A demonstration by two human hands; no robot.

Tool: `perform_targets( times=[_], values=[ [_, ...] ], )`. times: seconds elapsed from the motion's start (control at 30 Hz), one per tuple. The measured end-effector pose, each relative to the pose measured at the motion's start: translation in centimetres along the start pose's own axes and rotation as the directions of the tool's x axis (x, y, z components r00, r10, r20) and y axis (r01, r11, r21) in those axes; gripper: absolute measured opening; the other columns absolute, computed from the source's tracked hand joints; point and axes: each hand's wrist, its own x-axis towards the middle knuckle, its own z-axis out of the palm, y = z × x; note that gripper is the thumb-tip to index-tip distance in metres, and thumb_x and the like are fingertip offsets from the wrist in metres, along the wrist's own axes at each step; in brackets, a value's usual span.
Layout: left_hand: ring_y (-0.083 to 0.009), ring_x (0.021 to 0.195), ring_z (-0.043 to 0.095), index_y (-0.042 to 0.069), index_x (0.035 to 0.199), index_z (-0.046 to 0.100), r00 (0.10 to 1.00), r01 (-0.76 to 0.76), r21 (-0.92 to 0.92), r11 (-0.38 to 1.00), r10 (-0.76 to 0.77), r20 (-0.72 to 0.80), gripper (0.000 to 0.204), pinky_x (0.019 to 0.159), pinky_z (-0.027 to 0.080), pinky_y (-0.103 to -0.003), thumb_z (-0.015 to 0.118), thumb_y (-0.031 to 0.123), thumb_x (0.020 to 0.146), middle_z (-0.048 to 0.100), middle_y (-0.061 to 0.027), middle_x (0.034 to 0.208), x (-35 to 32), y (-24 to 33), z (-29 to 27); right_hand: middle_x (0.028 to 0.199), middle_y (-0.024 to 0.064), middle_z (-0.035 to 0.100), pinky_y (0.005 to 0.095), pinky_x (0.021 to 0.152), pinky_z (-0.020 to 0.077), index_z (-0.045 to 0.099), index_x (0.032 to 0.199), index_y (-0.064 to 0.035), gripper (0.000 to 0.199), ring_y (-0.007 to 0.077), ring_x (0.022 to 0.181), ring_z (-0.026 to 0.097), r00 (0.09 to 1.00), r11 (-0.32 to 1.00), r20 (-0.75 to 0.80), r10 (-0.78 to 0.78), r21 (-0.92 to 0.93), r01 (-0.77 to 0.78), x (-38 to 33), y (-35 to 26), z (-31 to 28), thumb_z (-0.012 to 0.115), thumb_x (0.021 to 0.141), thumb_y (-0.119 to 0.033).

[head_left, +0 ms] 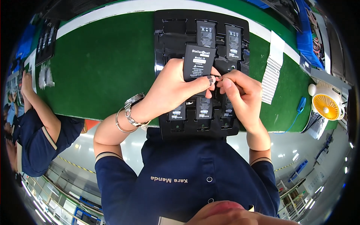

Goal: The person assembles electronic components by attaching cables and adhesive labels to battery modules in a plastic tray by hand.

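My left hand (176, 84) grips a flat black phone battery (198, 60) with white print, lifted above a black molded tray (162, 39). Against its lower right corner my right hand (245, 95) has thumb and forefinger pinched together, close to my left thumb. What lies in that pinch is too small and covered to make out. Small dark pieces sit on the tip of my left thumb. More batteries rest in the tray's pockets, among them one at the far right (233, 43) and one at the far middle (206, 33). My forearms and hands hide part of the tray.
The tray lies on a green table mat (105, 63). Right of it are a white sheet with rows of small marks (273, 69), a blue cable (301, 105) and a yellow-and-white fan (325, 107). A co-worker's arm (43, 112), clear bags (46, 77) and another black tray (47, 41) are at left.
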Motion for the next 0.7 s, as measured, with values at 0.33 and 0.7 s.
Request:
perform_targets(
  times=[0.33, 0.7],
  values=[
    [-0.0102, 0.07, 0.064, -0.005, 0.1, 0.065, 0.995, 0.089, 0.059, 0.994, -0.086, -0.041, 0.016, 0.063, 0.053, -0.024, 0.06, 0.005, 0.089, 0.067, -0.007, 0.08, -0.18, 0.1, 0.03, 0.068, 0.0045, 0.064, 0.0226, 0.048, 0.0379, 0.067, 0.084, 0.0021, 0.015, 0.0057, 0.053, 0.05, 0.995, 0.995, 0.018, 0.094, 0.017, -0.094, 0.16, -0.38, 0.34, 0.062, 0.09, -0.01],
    [-0.0085, 0.069, 0.064, -0.003, 0.099, 0.066, 0.992, 0.122, 0.121, 0.985, -0.118, -0.042, 0.015, 0.06, 0.052, -0.022, 0.061, 0.006, 0.088, 0.067, -0.0049, 0.077, -0.26, 0.51, -0.09, 0.067, 0.0025, 0.064, 0.0211, 0.049, 0.0382, 0.067, 0.083, 0.0029, 0.017, 0.0039, 0.055, 0.05, 0.985, 0.982, 0.048, 0.167, 0.085, -0.171, 0.23, -0.52, 0.28, 0.062, 0.091, -0.011]
  ],
)
